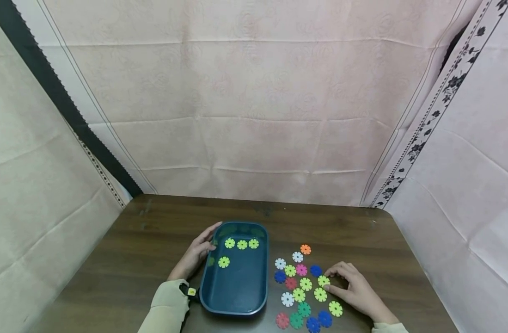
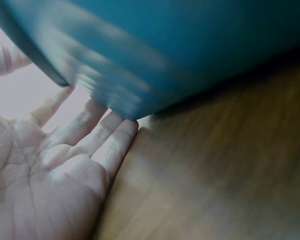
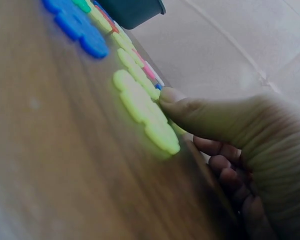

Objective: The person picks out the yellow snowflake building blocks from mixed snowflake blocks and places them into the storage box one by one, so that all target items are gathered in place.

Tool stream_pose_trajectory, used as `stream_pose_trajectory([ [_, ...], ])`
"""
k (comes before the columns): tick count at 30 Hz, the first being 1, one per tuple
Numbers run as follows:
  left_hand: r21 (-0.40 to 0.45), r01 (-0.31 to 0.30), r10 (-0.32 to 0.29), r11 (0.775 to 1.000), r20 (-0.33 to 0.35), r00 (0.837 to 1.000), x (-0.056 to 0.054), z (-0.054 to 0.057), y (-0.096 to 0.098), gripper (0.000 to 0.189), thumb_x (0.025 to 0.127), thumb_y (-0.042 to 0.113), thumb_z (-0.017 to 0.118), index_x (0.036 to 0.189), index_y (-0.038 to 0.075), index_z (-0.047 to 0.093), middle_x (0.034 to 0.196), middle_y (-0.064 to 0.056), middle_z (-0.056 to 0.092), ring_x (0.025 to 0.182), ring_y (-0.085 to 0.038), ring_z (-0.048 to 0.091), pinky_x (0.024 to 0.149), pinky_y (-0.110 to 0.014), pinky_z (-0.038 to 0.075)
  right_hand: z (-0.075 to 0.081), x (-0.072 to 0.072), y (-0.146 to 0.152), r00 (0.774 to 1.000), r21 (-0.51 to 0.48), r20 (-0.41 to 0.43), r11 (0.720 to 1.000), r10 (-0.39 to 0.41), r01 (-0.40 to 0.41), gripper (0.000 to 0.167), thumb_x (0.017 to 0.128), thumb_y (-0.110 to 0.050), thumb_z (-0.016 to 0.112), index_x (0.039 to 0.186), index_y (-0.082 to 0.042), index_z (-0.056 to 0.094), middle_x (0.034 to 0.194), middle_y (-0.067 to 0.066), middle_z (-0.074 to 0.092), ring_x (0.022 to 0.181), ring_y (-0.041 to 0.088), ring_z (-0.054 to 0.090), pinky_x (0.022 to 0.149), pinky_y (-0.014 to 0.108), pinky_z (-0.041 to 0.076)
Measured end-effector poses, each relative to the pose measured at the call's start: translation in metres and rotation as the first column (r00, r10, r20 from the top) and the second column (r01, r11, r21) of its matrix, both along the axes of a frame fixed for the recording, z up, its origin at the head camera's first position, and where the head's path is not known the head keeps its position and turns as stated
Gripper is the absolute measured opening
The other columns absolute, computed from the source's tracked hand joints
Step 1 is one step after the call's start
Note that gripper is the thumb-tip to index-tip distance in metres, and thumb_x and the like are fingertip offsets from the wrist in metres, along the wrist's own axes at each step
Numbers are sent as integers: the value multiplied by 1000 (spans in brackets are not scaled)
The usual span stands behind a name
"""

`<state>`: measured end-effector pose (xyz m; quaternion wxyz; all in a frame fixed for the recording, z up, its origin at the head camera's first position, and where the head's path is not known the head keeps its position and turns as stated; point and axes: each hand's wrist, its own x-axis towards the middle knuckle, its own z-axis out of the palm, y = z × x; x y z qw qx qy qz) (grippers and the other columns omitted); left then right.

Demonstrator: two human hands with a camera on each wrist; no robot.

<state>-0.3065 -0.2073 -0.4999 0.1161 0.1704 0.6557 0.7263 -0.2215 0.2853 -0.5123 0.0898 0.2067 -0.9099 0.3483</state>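
i think i'm picking: right hand (image 1: 355, 287) pinching a yellow flower (image 1: 322, 280), left hand (image 1: 198, 253) gripping the tray (image 1: 235, 289), so lift next.

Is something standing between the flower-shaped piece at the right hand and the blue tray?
Only low things stand between this yellow-green flower-shaped piece and the blue tray: another yellow-green one, a red one and a blue one, lying flat, then the tray's right rim. Nothing visible blocks the way above them.
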Motion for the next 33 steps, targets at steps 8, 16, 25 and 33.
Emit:
stream_pose_trajectory([
  [8, -4, -1, 1, 1000, 0, 1000, 0, 1, 0, 69, 92, 3, 52, 157, 22, 37, 155, -17, 39, 132, -46, 44, 95, -39, 49, -1, 0, 0, 1000, -4, 10, 1000, -21, 21, 24, 82, -38, 83, 102, -34, 70, 100, -20, 62, 88, 5, 51, 73, 28, 45],
  [16, -7, 1, -1, 1000, -3, 1000, 1, 1, 0, 69, 92, 3, 52, 157, 22, 36, 155, -17, 39, 132, -45, 43, 97, -40, 48, -1, 0, 0, 998, -15, 37, 999, -47, 48, 26, 82, -38, 83, 102, -34, 68, 96, -17, 61, 85, 6, 49, 72, 27, 44],
  [25, 2, 16, -16, 1000, -15, 1000, 1, 1, 0, 70, 92, 3, 51, 157, 21, 35, 155, -18, 38, 133, -46, 42, 97, -41, 48, 0, 0, -1, 996, -83, 48, 994, -70, 73, 22, 86, -25, 81, 98, -29, 63, 88, -8, 57, 78, 7, 51, 66, 26, 43],
  [33, 2, 16, -16, 1000, -10, 1000, 0, 1, 0, 70, 92, 3, 51, 157, 21, 35, 155, -18, 39, 133, -46, 42, 97, -41, 48, -1, -1, -1, 996, -90, 37, 993, -75, 78, 20, 87, -23, 80, 98, -28, 64, 86, -9, 57, 77, 7, 51, 64, 26, 43],
])
